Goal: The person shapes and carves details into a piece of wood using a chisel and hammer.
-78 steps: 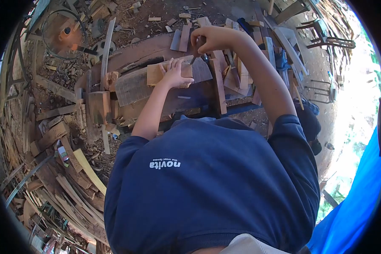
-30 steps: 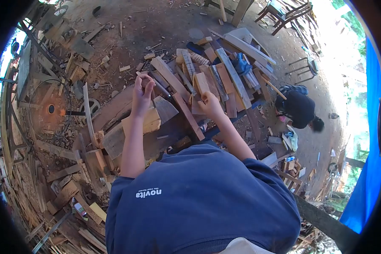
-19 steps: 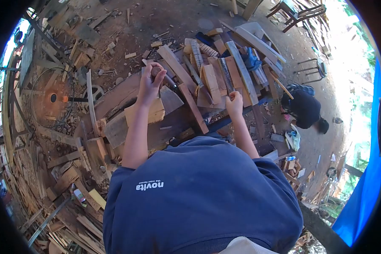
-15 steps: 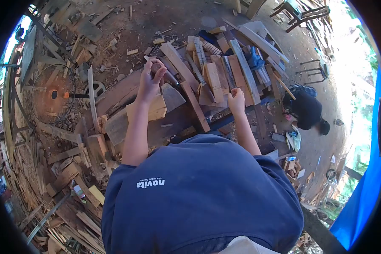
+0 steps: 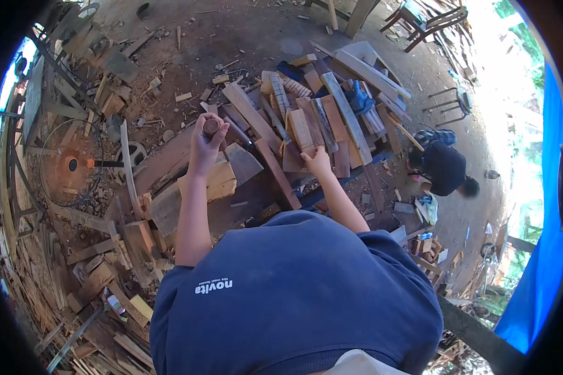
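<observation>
My left hand is closed round a brown wooden piece with a round end; the rest of that piece is hidden by my fingers. Below this hand lies a thick pale wood block. My right hand has its thumb and fingers on the near end of a light wooden block, which lies on the pile. Beside that block are a narrow strip with dark bark-like edges and a long greyish board. A reddish-brown plank slants between my two hands.
A round fan stands at the left among scrap wood. To the right a person in a dark top bends low. Blue cloth lies on the pile. Chairs stand at the far right, and a blue tarp hangs at the right edge.
My right hand has moved left from beside the long board onto the near end of the light block. My left hand still holds the round-ended piece. The whole view has shifted slightly.
</observation>
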The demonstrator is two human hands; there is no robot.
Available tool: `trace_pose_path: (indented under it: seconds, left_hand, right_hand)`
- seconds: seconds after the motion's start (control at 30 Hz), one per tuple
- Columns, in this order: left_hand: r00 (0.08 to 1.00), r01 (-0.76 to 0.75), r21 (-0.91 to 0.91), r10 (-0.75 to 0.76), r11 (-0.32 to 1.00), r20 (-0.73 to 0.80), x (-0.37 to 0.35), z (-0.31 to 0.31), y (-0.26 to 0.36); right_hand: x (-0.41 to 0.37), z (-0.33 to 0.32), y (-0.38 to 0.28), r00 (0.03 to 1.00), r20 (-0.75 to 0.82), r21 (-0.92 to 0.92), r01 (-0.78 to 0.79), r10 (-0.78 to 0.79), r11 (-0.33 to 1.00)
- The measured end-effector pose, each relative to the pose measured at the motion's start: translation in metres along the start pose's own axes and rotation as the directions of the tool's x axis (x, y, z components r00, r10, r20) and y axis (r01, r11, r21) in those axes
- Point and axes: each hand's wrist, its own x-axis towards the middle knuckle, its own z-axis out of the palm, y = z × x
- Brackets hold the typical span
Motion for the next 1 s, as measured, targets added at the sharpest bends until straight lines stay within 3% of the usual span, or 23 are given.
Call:
trace_pose_path:
  seconds: [0.17,0.33,0.57,0.8,1.0]
  left_hand:
    - [1.0,0.019,0.017,-0.018,1.0,-0.013,0.004,-0.001,0.001]
    - [0.997,0.067,-0.058,-0.068,0.996,-0.03,0.006,-0.001,-0.006]
    - [0.999,0.019,-0.033,-0.02,0.999,-0.029,0.01,-0.004,-0.014]
    - [0.989,0.145,-0.081,-0.147,0.986,-0.013,0.01,-0.005,-0.008]
    - [0.991,0.128,-0.07,-0.13,0.989,-0.034,0.009,-0.004,-0.003]
  right_hand:
    - [-0.002,-0.005,-0.012,0.999,0.053,-0.091,0.01,-0.005,0.996]
    - [0.002,-0.003,-0.014,0.997,0.051,-0.074,-0.047,0.051,0.996]
    - [0.006,-0.007,-0.019,0.986,0.094,-0.033,-0.133,0.135,0.991]
    - [0.01,-0.01,-0.03,0.979,0.115,-0.159,-0.151,0.171,0.976]
    - [0.014,-0.028,-0.039,0.951,0.249,-0.208,-0.131,0.182,0.969]
